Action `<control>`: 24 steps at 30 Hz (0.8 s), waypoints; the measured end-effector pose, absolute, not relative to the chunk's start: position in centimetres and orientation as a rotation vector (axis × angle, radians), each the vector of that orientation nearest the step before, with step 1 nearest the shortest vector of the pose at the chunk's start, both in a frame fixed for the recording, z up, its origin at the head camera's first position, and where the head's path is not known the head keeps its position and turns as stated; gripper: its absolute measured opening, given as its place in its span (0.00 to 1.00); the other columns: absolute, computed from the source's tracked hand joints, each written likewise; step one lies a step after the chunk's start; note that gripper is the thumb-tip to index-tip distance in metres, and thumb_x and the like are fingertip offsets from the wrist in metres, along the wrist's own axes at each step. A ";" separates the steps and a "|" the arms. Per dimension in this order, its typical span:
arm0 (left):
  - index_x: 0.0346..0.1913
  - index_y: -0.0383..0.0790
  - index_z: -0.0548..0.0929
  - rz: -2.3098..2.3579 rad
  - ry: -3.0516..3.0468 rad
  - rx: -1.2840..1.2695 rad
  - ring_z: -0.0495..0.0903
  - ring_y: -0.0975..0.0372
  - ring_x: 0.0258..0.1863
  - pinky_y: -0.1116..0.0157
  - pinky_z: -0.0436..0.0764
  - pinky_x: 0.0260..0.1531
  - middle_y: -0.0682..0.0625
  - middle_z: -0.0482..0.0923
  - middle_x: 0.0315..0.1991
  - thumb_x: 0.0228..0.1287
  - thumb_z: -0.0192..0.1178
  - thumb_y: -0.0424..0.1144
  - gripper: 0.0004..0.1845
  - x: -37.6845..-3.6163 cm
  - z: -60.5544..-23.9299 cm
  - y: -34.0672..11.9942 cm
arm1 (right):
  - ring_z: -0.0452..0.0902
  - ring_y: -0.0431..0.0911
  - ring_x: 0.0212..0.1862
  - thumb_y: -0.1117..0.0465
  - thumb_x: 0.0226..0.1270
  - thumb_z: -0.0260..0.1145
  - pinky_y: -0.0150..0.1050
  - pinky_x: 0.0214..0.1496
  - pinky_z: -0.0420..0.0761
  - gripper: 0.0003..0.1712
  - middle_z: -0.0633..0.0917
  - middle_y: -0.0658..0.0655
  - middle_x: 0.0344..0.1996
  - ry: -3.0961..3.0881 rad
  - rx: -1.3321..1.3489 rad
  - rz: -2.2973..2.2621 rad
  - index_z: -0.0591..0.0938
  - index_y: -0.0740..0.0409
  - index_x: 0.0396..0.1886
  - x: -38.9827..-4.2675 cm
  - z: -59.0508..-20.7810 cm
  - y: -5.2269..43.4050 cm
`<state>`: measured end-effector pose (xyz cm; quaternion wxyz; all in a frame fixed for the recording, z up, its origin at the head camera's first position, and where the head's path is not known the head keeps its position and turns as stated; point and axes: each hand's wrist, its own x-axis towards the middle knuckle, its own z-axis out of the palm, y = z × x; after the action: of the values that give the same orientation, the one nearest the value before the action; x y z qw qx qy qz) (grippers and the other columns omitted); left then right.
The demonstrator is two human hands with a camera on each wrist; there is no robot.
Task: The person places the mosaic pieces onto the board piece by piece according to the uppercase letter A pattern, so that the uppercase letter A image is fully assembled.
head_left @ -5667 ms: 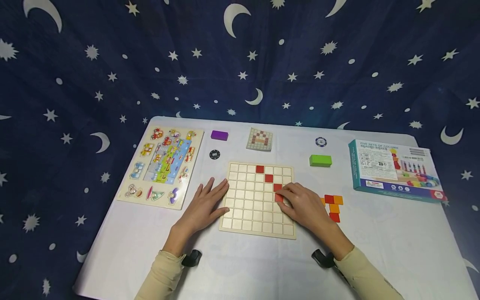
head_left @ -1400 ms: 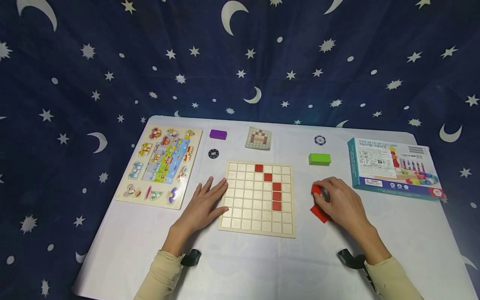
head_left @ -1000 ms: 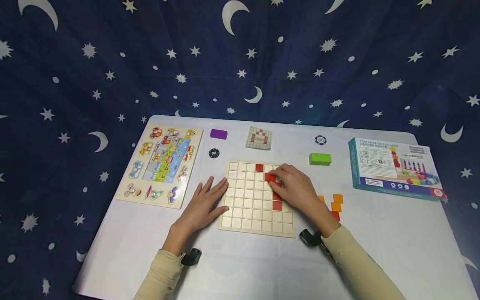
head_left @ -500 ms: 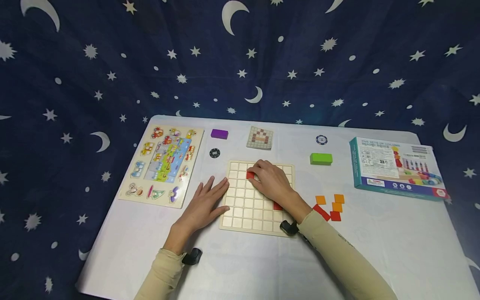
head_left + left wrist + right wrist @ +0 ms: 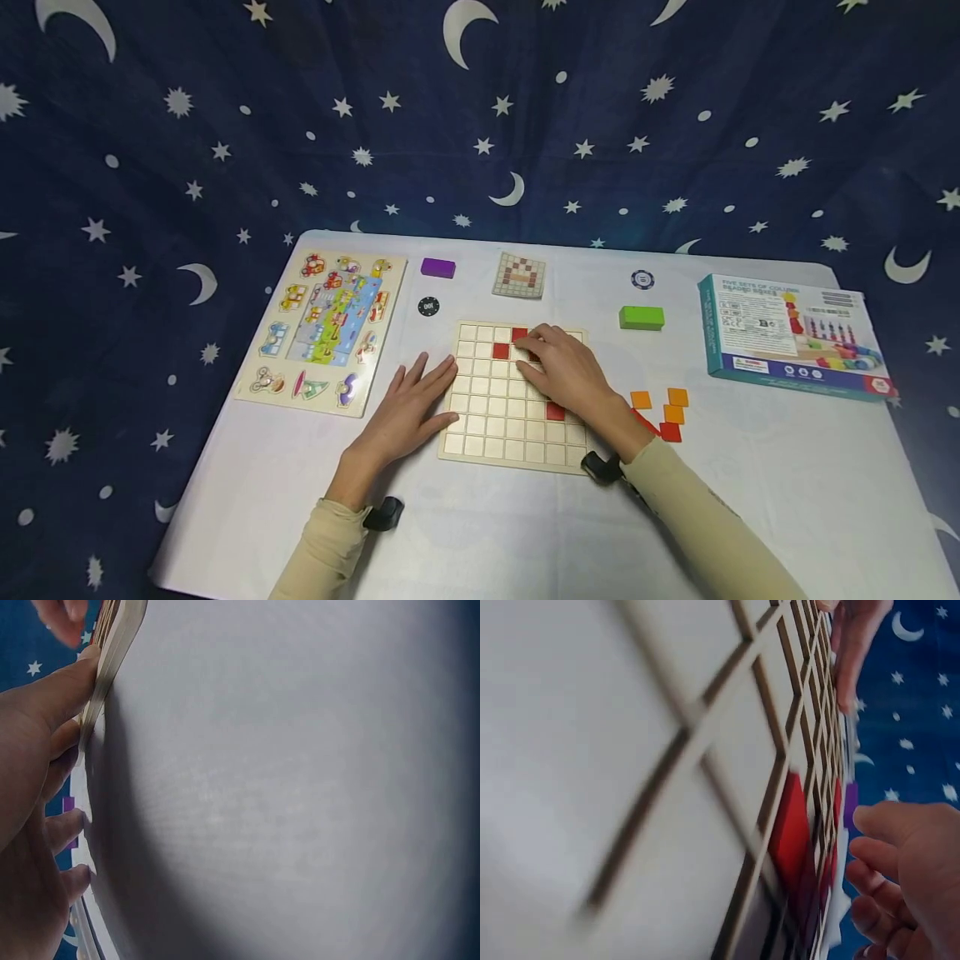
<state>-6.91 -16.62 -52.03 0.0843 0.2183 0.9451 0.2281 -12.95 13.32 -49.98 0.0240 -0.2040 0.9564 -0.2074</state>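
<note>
Behind both flat, spread hands (image 5: 408, 404) (image 5: 573, 375), black chip (image 5: 428, 307) reads "100"; box (image 5: 787, 333) text blurred

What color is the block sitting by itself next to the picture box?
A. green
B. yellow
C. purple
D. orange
A. The green block lies alone on the white table, just left of the picture box; the purple block is far over by the vehicle puzzle, and the orange tiles lie in a bunch nearer the person.
</note>
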 end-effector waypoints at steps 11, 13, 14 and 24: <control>0.85 0.48 0.62 0.700 2.802 0.638 0.48 0.43 0.88 0.33 0.48 0.84 0.52 0.59 0.86 0.74 0.65 0.55 0.42 -6.8 -51.9 -16.4 | 0.79 0.48 0.42 0.57 0.66 0.76 0.46 0.45 0.75 0.07 0.86 0.52 0.39 3.114 -0.471 -0.681 0.90 0.52 0.42 -7.5 -50.4 22.0; 0.85 0.48 0.62 0.695 2.800 0.641 0.48 0.43 0.88 0.33 0.48 0.85 0.52 0.59 0.86 0.74 0.65 0.55 0.42 -6.8 -51.9 -16.5 | 0.75 0.45 0.36 0.57 0.64 0.78 0.42 0.40 0.69 0.07 0.84 0.50 0.33 3.161 -0.432 -0.655 0.89 0.52 0.37 -6.2 -50.6 23.3; 0.85 0.48 0.62 0.695 2.801 0.642 0.48 0.43 0.88 0.33 0.48 0.84 0.52 0.59 0.86 0.74 0.65 0.55 0.42 -6.8 -51.9 -16.5 | 0.72 0.44 0.34 0.57 0.62 0.78 0.40 0.39 0.67 0.07 0.83 0.50 0.31 3.181 -0.413 -0.639 0.88 0.51 0.36 -5.6 -50.7 24.0; 0.85 0.48 0.62 0.695 2.810 0.633 0.48 0.44 0.88 0.34 0.47 0.85 0.53 0.58 0.86 0.74 0.65 0.56 0.43 -6.9 -52.0 -16.5 | 0.80 0.50 0.38 0.52 0.55 0.83 0.40 0.35 0.65 0.16 0.89 0.56 0.35 3.228 -0.347 -0.517 0.88 0.56 0.37 -2.8 -50.4 26.2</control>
<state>-6.90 -16.54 -52.00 0.0893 0.2129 0.9445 0.2335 -2.78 26.23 -50.39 -0.0728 -0.1053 0.9793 -0.1569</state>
